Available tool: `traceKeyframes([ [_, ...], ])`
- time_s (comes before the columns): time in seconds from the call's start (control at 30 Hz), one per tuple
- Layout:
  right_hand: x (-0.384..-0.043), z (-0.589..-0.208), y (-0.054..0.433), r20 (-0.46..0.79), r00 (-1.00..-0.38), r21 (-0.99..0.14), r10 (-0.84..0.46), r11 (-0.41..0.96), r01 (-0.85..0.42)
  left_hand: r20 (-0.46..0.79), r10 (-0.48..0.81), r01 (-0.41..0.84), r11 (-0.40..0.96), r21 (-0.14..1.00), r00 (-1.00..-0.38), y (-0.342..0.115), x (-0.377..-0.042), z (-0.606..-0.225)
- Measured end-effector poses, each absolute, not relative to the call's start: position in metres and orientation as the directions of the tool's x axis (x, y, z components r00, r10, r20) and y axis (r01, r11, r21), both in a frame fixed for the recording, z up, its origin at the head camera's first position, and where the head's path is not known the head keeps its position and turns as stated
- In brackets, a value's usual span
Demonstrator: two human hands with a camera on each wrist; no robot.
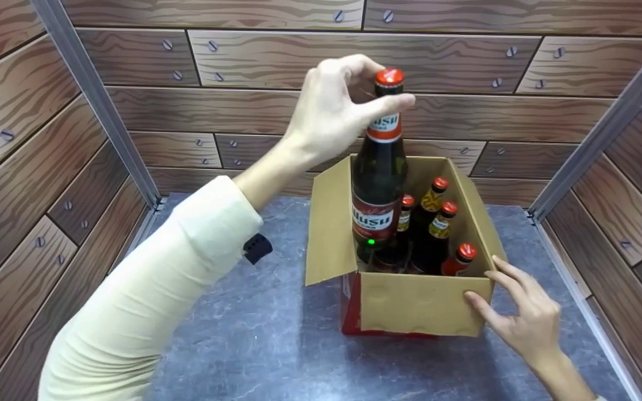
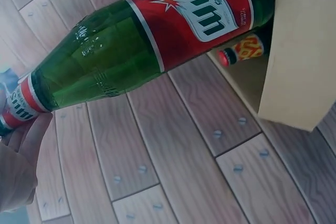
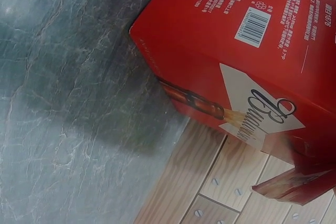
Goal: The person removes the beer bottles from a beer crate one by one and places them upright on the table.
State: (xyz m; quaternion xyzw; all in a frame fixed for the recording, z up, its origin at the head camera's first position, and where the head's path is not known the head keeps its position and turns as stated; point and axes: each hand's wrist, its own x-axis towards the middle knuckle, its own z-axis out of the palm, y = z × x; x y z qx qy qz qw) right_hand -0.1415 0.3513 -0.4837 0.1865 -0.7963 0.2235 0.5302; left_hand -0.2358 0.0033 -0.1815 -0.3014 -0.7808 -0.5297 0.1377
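Note:
My left hand (image 1: 332,106) grips a green glass beer bottle (image 1: 379,167) by its neck, just under the red cap. The bottle stands nearly upright, with its red-and-white label facing me. Its lower end overlaps the left part of the opening of a cardboard beer box (image 1: 427,306); a flap hides its base in the left wrist view. Several smaller dark bottles (image 1: 438,228) with red caps and yellow neck labels stand inside, plus a red-necked one (image 1: 459,260) near the front. My right hand (image 1: 527,312) holds the box's near right corner, thumb on the front flap, fingertips along the right flap.
The box's left flap (image 1: 329,223) folds outward. Red printed sides (image 3: 210,56) show in the right wrist view. The box rests on a grey marbled surface (image 1: 243,334), enclosed by wood-patterned walls (image 1: 243,111) with metal corner posts (image 1: 98,106). A small black object (image 1: 257,248) shows beside the left sleeve.

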Motion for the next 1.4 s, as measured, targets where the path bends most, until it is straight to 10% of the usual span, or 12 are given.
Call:
traceKeyframes([
  [0.83,-0.142,-0.482,0.351,0.936,-0.345,-0.133,-0.07,0.837,-0.53,0.535,0.147,0.547,0.375,0.748,-0.832,-0.067,-0.251,-0.189],
  [1.4,-0.142,-0.478,0.348,0.943,-0.327,-0.137,-0.063,0.822,-0.553,0.545,0.011,0.462,0.545,0.7,-0.839,-0.099,-0.308,-0.271],
])
